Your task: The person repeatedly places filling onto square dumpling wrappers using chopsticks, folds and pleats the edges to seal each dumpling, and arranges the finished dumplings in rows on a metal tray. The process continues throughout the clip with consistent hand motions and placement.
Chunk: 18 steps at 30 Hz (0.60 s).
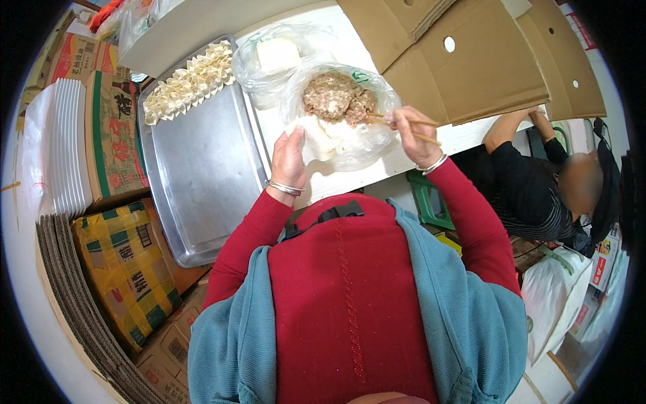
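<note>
My left hand (289,160) holds a pale dough wrapper (312,132) by its edge, thumb on top; whether it is one sheet or several I cannot tell. In my right hand (415,140) is a pair of wooden chopsticks (425,121), their tips at the right side of a mound of minced meat filling (328,95). That mound lies in an opened clear plastic bag (361,154) on the white table (298,194). Behind it, a pale block, perhaps stacked wrappers (277,54), rests in another plastic bag (245,63). Folded wontons (189,83) fill the far end of a metal tray (202,166) on the left.
Flattened cardboard (474,60) covers the table's right part. A person in black (530,187) sits at the right, forearms near the table edge. Stacked cartons (113,136) and a yellow-taped box (128,272) stand left of the tray. A green plastic stool (429,199) is below the table.
</note>
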Available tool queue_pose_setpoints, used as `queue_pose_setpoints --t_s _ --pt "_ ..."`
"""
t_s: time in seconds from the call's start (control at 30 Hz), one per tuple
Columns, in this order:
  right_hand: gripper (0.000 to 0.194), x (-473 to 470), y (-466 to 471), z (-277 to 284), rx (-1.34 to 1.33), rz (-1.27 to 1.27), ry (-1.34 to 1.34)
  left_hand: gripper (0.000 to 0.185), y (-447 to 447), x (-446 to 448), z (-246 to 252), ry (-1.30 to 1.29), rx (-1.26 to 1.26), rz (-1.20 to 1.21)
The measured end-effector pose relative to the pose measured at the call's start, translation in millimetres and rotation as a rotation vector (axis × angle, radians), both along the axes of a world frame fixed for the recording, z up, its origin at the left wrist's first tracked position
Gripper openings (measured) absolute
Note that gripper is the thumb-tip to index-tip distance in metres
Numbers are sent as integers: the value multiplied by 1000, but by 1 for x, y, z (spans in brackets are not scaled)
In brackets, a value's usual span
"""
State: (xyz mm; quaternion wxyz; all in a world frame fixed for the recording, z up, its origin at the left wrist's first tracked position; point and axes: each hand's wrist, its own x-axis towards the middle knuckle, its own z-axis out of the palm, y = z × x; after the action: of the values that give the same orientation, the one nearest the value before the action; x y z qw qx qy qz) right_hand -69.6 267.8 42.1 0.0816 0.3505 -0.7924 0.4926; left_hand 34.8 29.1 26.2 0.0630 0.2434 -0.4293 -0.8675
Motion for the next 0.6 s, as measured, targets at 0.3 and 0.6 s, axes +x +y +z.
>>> queue_pose_setpoints --t_s 0.3,0.6 --pt "12 6 7 6 -95 -17 -241 21 -7 1 4 62 12 16" --pt "25 -8 3 -6 -271 -210 -455 27 -5 -1 0 9 35 -29"
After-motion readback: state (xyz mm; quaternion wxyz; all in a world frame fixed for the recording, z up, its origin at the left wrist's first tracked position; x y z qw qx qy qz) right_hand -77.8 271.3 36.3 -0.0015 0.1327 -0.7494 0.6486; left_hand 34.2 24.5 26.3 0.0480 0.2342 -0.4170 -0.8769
